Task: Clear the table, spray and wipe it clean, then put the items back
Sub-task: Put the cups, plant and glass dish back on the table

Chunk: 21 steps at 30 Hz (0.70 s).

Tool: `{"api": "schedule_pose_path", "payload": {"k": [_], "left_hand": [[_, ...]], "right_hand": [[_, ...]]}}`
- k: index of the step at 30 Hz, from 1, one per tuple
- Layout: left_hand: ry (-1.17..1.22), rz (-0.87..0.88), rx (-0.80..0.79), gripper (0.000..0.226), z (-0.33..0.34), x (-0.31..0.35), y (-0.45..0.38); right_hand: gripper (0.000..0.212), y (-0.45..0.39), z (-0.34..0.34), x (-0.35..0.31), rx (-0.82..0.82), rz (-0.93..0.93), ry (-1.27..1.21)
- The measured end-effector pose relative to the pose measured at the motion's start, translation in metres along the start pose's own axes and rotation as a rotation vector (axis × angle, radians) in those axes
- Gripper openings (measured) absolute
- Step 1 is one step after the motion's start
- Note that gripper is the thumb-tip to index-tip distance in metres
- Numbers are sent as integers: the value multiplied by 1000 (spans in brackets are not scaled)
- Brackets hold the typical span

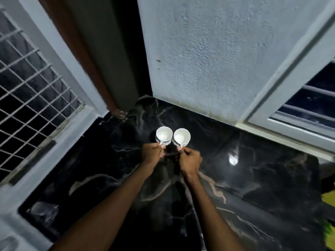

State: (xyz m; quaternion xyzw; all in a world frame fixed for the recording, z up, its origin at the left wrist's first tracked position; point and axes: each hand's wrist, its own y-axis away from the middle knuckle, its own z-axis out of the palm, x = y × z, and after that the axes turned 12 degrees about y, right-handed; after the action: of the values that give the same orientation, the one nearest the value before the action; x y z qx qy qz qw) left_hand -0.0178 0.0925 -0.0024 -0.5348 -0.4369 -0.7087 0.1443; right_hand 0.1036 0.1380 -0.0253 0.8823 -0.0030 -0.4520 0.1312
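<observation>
Cups are in both hands right now. The left hand [153, 153] holds the left cup [164, 134] by its handle, with the fingers [161, 154] curled tight around it. The right hand [190, 161] holds the right cup [181, 136] the same way, its fingers closed on that handle. The two cups sit side by side, almost touching, near the back corner of the desk [253, 187], close to the wall [208, 51].

The desk is dark and shiny, and nothing else stands on the part that shows. I think the wiping may be done and the cups are going back, because the top looks clean and bright. But it could also be the start, with the cups being lifted away. One look cannot settle that.

I cannot tell if the cups rest on the desk or hang just above it. Their bottoms are hidden by their own white rims. The handles are mostly covered by the fingers. No spray bottle or cloth can be seen. At the right edge there is something yellow and green [329, 214], cut off and blurry, so I cannot say what it is. The near edge of the desk is out of view.
</observation>
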Motion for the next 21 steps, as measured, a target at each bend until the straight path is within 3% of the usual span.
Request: {"api": "schedule_pose_path", "payload": {"k": [5, 11, 17, 21], "left_hand": [[2, -42, 58, 37, -22, 19, -64], [-63, -39, 30, 35, -51, 34, -139], [-78, -19, -59, 22, -62, 54, -192], [-118, -2, -128, 33, -64, 60, -213]], "right_hand": [[52, -29, 60, -34, -26, 46, -16], [30, -59, 117, -61, -16, 124, 12], [27, -90, 159, -78, 77, 208, 7], [35, -110, 177, -82, 108, 265, 18]]}}
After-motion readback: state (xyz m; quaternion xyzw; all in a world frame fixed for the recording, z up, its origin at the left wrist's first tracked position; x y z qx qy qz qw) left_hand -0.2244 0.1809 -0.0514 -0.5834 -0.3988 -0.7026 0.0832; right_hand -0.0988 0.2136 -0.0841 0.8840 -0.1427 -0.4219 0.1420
